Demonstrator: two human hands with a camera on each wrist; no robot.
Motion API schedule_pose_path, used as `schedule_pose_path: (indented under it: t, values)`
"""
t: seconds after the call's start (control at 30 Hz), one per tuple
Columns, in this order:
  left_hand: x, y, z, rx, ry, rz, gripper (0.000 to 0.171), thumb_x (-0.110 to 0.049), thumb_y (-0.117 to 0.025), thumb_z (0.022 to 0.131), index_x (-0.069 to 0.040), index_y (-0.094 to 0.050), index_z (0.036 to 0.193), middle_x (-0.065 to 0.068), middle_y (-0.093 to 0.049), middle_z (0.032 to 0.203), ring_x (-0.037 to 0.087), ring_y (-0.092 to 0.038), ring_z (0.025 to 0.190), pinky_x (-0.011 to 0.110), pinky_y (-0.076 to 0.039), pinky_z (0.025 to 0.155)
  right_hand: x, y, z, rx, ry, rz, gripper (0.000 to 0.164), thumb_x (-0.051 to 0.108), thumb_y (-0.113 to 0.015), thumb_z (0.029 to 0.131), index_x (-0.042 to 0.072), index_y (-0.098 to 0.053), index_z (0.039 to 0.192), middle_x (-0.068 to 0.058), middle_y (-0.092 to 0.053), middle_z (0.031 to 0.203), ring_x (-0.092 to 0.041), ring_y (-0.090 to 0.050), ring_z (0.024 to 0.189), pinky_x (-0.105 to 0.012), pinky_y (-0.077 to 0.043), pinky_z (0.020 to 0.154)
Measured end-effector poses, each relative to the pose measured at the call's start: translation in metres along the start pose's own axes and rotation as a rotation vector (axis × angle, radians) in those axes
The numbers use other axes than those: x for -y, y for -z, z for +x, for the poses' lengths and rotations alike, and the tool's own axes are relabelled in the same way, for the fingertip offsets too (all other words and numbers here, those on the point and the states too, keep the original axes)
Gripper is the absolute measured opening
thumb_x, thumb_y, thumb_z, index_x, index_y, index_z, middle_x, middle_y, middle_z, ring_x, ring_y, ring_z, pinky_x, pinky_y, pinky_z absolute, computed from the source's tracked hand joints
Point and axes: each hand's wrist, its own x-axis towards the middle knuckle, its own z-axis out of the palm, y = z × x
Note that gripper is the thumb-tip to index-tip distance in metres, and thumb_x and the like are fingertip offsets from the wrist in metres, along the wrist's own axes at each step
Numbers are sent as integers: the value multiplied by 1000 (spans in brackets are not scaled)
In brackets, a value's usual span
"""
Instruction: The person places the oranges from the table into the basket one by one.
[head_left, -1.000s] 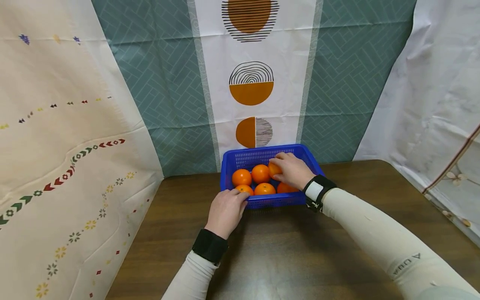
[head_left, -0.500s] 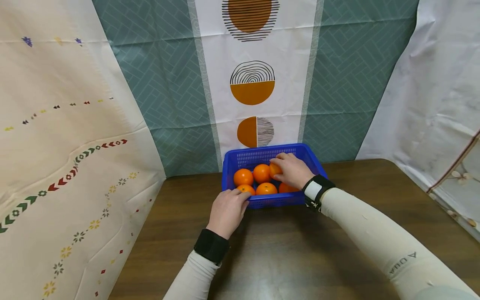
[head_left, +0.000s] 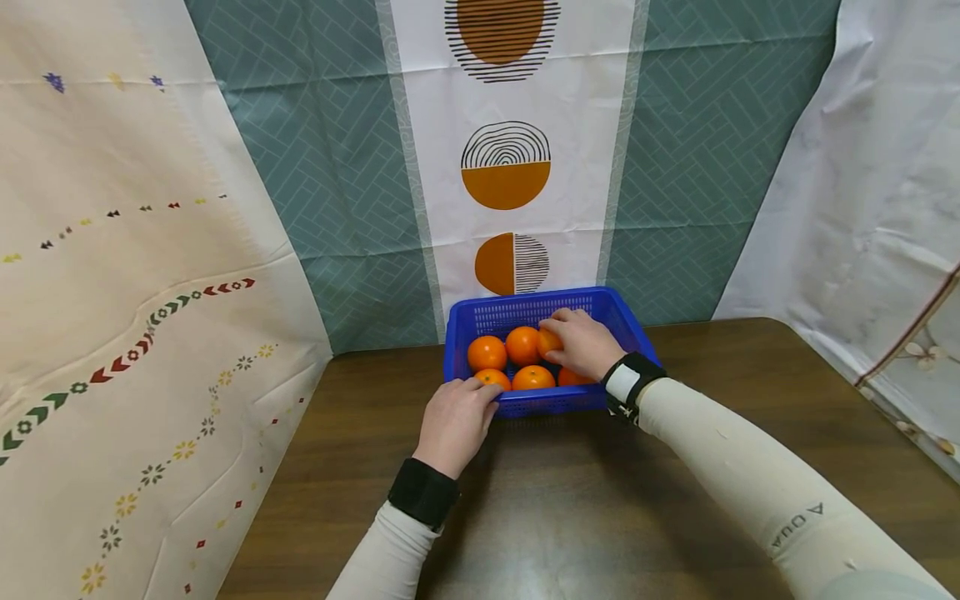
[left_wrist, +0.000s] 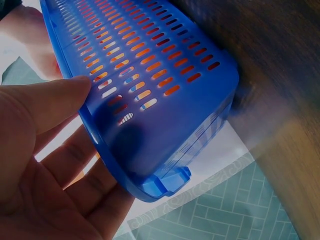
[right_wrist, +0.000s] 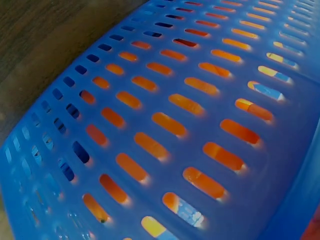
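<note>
A blue plastic basket [head_left: 555, 404] with slotted walls holds several oranges [head_left: 533, 377]. My left hand [head_left: 453, 421] grips the basket's near rim at its left corner. In the left wrist view the thumb [left_wrist: 60, 102] presses the outer wall, and the fingers [left_wrist: 95, 190] curl over to the inner side. Reaching over the near wall, my right hand [head_left: 587, 340] has its fingers around an orange [head_left: 549, 342] at the right of the back row. The right wrist view shows only the slotted basket wall [right_wrist: 280, 185], with orange fruit behind the slots.
The basket stands on a dark brown wooden table [head_left: 555, 500], close to its back edge. Behind it hangs a green and white patterned curtain [head_left: 675, 208]. Pale printed cloths [head_left: 187, 333] hang at both sides.
The head view has shifted very slightly. Both hands keep their places at the basket, and the right wrist has dipped a little.
</note>
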Motion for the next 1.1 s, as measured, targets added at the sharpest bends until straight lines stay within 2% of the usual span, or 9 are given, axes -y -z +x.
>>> schedule_pose_path:
  t: [1.1]
  values:
    - [0,0,0,7,9,2,18,-21,-87,99,-18,-82,116,3,-79,105,25,-66,84,40,-60,85,5,1,-5,-22,22,-49,63,30,-89,97,9,-66,152,-20,-64,147,-41,-62,131,-57,-58,105]
